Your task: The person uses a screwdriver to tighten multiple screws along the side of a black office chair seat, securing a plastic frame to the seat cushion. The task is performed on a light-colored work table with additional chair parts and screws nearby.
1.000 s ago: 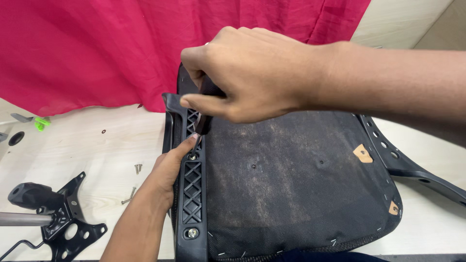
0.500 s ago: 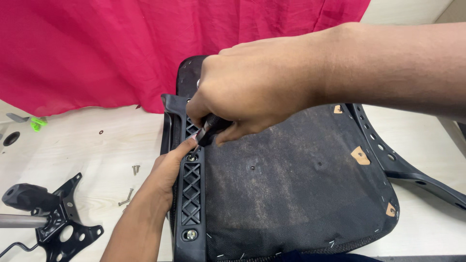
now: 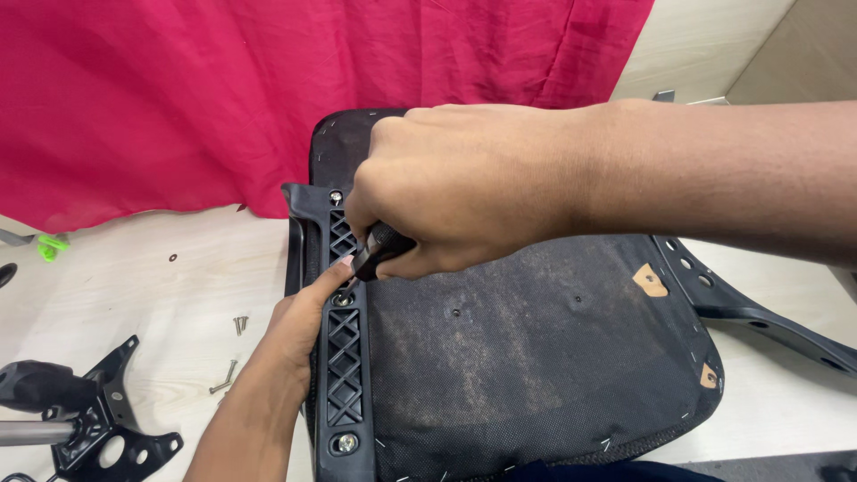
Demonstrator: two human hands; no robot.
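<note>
A red cloth [image 3: 268, 89] hangs behind the pale floor [image 3: 161, 295]. An upturned black chair seat [image 3: 536, 357] lies there. Its black bracket [image 3: 344, 357] runs along the seat's left edge. The right hand [image 3: 473, 187] is closed around a black screwdriver [image 3: 379, 250] over a bracket screw [image 3: 343, 300]. The left hand [image 3: 299, 326] rests on the bracket, fingers extended beside that screw. Loose screws [image 3: 234, 353] lie left.

- An upturned chair seat [image 3: 536, 357] lies across the centre and lower right of the frame, on the table [image 3: 134, 286].
- A latticed bracket [image 3: 344, 366] runs down the seat's left edge.
- The right hand [image 3: 464, 192] sits over the bracket's upper part, gripping a screwdriver [image 3: 379, 250].
- The left hand [image 3: 299, 326] comes up from the bottom, fingertip touching the bracket beside the tool tip.
- Loose screws [image 3: 234, 353] lie left of the seat.
- A chair mechanism [image 3: 80, 419] sits at lower left.
- A cloth [image 3: 268, 89] hangs behind, across the top.
- An armrest bracket [image 3: 759, 312] juts out at the right.
</note>
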